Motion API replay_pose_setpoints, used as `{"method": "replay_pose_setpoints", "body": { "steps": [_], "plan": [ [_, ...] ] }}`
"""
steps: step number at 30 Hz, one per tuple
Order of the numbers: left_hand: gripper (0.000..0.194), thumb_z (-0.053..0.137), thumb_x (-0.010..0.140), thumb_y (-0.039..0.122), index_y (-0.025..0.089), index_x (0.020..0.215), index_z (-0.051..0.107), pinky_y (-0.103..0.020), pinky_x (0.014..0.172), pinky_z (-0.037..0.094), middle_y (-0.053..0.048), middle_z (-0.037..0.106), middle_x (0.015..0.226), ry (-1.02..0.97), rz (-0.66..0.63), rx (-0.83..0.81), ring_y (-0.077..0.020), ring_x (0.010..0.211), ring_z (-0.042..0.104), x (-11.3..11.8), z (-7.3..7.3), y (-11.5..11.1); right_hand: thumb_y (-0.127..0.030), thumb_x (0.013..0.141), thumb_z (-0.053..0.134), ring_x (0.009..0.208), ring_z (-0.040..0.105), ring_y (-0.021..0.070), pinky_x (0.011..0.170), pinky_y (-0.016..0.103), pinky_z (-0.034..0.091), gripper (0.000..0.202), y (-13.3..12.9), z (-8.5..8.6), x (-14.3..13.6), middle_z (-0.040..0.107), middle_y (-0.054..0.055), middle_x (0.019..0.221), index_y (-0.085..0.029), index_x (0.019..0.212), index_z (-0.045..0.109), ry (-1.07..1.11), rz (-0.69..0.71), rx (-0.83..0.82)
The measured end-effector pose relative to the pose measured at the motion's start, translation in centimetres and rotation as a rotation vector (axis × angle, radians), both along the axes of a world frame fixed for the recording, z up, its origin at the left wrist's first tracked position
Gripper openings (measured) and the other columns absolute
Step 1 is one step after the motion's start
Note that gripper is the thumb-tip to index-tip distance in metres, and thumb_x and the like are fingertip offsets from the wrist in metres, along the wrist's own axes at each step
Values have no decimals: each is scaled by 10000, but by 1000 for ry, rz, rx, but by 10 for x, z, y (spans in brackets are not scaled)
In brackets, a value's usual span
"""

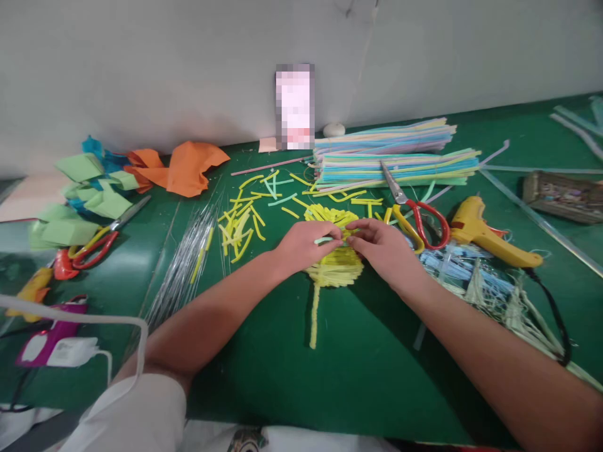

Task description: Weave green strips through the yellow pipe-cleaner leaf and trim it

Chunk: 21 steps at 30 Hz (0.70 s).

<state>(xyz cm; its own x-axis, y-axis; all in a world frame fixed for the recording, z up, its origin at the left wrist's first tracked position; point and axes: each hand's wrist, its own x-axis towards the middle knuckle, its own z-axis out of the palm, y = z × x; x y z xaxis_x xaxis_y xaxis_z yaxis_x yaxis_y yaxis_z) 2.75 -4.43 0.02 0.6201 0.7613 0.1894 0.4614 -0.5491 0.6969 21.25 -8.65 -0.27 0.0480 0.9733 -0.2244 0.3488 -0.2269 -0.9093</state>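
A leaf-like piece built from rows of yellow pipe cleaners (336, 276) lies on the green table, its thin yellow stem (313, 320) pointing toward me. Over its middle, my left hand (308, 243) is closed in a pinch, with a short pale green pipe cleaner (323, 240) sticking out from the fingers. My right hand (379, 245) meets it from the right, thumb and fingers pinched close to the left fingertips. What lies between the right fingertips is hidden. Cut yellow pipe cleaner pieces (240, 229) are scattered beyond my left hand.
Bundles of pastel pipe cleaners (396, 166) lie at the back, with red-and-yellow-handled scissors (426, 223) by them. A yellow glue gun (490, 232) rests at right. Thin wires (186, 263), another pair of scissors (110, 232) and a purple power strip (51, 339) are at left. A phone (294, 107) leans on the wall.
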Motion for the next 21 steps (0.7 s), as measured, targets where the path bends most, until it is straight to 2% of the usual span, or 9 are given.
{"method": "replay_pose_setpoints", "body": {
  "steps": [4,8,16,21],
  "plan": [
    [120,619,872,303,197,863,674,-238,792,481,3,745,914,-34,14,-29,-134,858,686,-1,-1,0,-277,695,646,571,519,109,539,257,352,349,0,5,0,674,-8,734,-200,1035,649,-50,3,-12],
    [130,614,868,311,195,847,668,-245,796,488,0,742,902,-46,-1,-10,-135,854,683,-2,0,2,-267,664,660,535,503,102,523,257,363,380,0,8,-2,679,-5,739,-192,1036,650,-3,9,-54],
    [78,583,855,209,188,846,658,-270,829,495,-22,734,955,17,-201,127,-153,914,674,-6,3,8,-227,615,619,551,494,104,526,251,340,378,-1,10,-5,622,-28,666,-173,988,639,-1,10,-21],
    [94,565,860,176,183,845,657,-278,844,503,-35,725,976,26,-256,149,-155,931,671,-6,4,9,-200,604,575,564,507,111,526,250,346,350,-3,5,-7,602,-29,670,-181,950,627,-3,9,35]
  ]
}}
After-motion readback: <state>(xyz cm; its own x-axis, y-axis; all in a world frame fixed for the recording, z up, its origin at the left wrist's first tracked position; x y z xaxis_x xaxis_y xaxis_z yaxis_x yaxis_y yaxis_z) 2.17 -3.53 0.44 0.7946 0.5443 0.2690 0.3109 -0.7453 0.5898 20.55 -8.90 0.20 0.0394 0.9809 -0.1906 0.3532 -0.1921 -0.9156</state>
